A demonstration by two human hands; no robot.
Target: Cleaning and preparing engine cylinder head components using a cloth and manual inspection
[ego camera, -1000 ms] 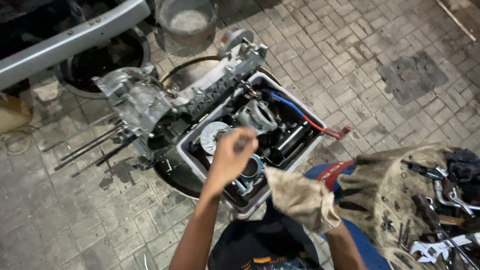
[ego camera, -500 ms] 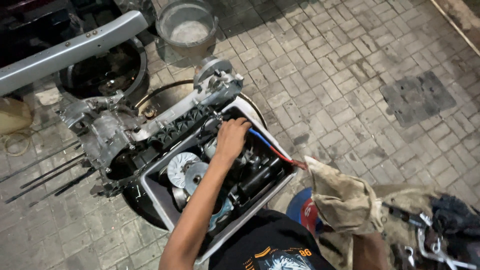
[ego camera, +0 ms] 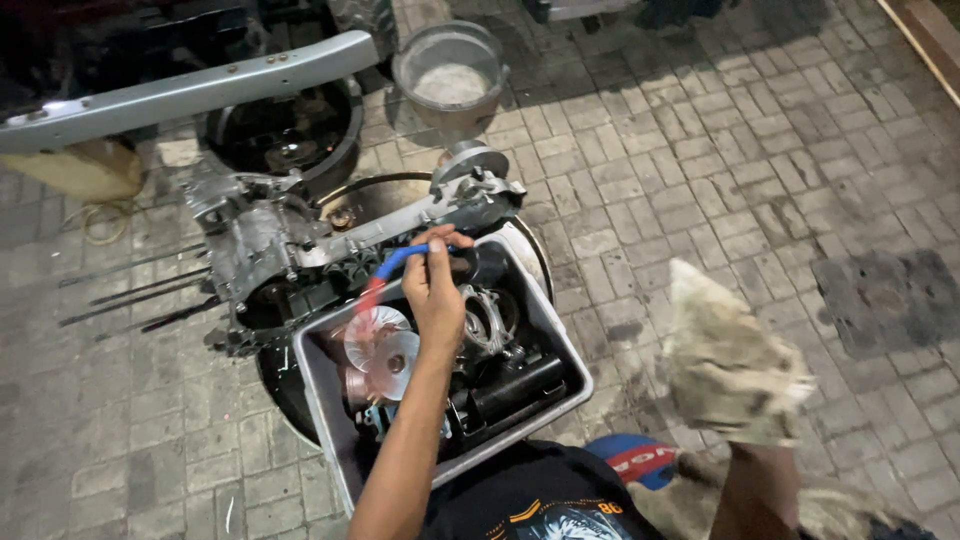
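Left hand (ego camera: 435,285) gripping blue-handled tool (ego camera: 395,268) over parts tub (ego camera: 560,350), frame centre.
Right hand (ego camera: 735,365), lower right, clutching dirty rag (ego camera: 725,350), fingers wrapped shut.

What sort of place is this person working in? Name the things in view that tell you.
Probably an outdoor repair spot for small engines: a paved brick floor, a stripped engine casing, and a grey tub of loose metal parts that the left hand reaches into.

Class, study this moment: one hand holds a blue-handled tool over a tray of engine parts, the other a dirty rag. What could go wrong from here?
1. The left hand lifts the blue-handled tool over the crowded grey tray; it might snag or knock loose parts.
2. The engine casing leans on the tray rim and could shift.
3. The rag in the right hand could catch.
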